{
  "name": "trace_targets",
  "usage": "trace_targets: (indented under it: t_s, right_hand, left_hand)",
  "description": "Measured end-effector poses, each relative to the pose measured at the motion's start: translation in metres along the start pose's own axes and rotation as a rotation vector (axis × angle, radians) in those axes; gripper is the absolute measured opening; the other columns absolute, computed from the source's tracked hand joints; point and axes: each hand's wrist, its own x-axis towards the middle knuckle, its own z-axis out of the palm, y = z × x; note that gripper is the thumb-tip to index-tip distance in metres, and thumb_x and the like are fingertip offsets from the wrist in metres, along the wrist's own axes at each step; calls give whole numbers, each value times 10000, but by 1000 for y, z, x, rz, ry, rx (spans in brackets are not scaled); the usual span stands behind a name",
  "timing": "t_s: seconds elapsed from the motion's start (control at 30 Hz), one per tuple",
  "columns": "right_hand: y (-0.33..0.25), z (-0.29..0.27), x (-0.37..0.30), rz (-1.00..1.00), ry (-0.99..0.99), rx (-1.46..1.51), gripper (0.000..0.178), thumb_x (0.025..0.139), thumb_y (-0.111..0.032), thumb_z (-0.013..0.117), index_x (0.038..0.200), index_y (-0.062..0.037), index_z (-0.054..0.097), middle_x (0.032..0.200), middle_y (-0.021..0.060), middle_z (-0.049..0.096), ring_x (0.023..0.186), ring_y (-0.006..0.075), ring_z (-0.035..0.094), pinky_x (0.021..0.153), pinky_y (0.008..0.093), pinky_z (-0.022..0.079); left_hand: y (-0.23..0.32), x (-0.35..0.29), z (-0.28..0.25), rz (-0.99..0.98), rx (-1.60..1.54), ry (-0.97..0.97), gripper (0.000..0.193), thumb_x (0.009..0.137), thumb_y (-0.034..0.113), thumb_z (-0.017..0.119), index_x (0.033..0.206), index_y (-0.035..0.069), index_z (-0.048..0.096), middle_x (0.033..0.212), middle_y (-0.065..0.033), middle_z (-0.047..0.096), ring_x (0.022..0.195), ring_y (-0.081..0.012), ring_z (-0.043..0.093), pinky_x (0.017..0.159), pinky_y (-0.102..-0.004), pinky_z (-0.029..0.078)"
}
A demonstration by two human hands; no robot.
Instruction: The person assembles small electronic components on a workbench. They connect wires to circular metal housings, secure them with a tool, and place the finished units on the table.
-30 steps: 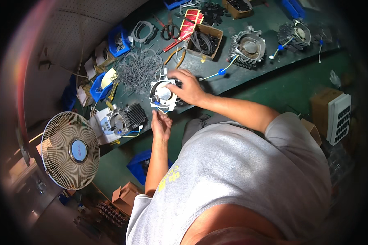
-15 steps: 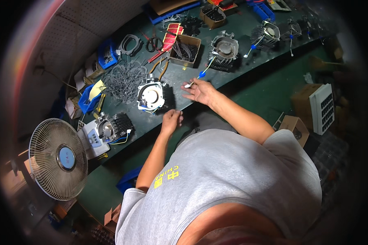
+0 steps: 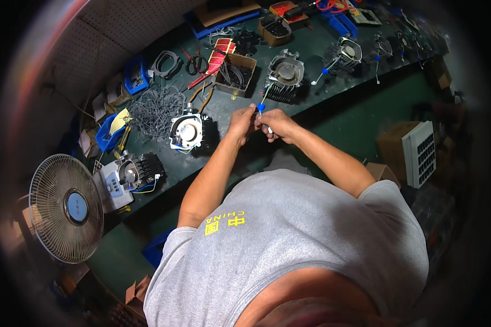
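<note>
My left hand (image 3: 242, 124) and my right hand (image 3: 279, 125) meet at the bench's near edge, closed around a wire lead (image 3: 264, 99). A blue piece (image 3: 261, 107) sits on this lead just above my fingertips, and a white connector (image 3: 270, 130) shows below the right fingers. The lead runs up to a finned metal motor housing (image 3: 286, 73) with a round centre. Left of my hands stands another housing (image 3: 187, 133), brightly lit. The exact grip of the left fingertips is partly hidden.
Further housings (image 3: 348, 52) line the bench to the right. Tangled grey cable ties (image 3: 157, 113), a cardboard box of grey cables (image 3: 234, 73), pliers (image 3: 204, 98) and scissors (image 3: 197, 64) lie beyond. A housing (image 3: 139, 171) and a fan (image 3: 65, 208) stand at left.
My left hand has moved up and right from the bench edge to meet the right one. My right hand has closed on the lead. The view has shifted slightly.
</note>
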Motion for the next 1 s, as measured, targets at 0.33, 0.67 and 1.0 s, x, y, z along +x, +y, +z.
trace_targets:
  t_s: [0.33, 0.67, 1.0]
  right_hand:
    - [-18, -52, 12, -157, -369, -419, 273, 1009, -240, 574, 953, -2, 696, 660, 38, 579, 510, 141, 560, 461, 309, 497]
    - [-29, -86, 30, -354, -669, -658, 276, 989, -196, 562, 906, 33, 691, 617, 102, 631, 477, 202, 600, 479, 371, 504]
    - [-18, -102, 11, -297, -413, -620, 397, 983, -349, 634, 916, 30, 730, 702, 132, 711, 563, 220, 671, 589, 386, 570]
  left_hand:
    - [-1, 16, 38, 38, -71, 271, 234, 1046, 232, 654, 942, 23, 665, 838, -60, 678, 703, -142, 605, 623, -292, 486]
    - [9, 63, 50, 104, -40, 291, 196, 1024, 191, 684, 1053, -3, 664, 923, -80, 693, 807, -155, 646, 748, -288, 538]
    - [2, 91, 67, 230, -103, 352, 229, 1021, 173, 684, 1153, -14, 685, 982, -80, 720, 830, -140, 687, 717, -271, 611]
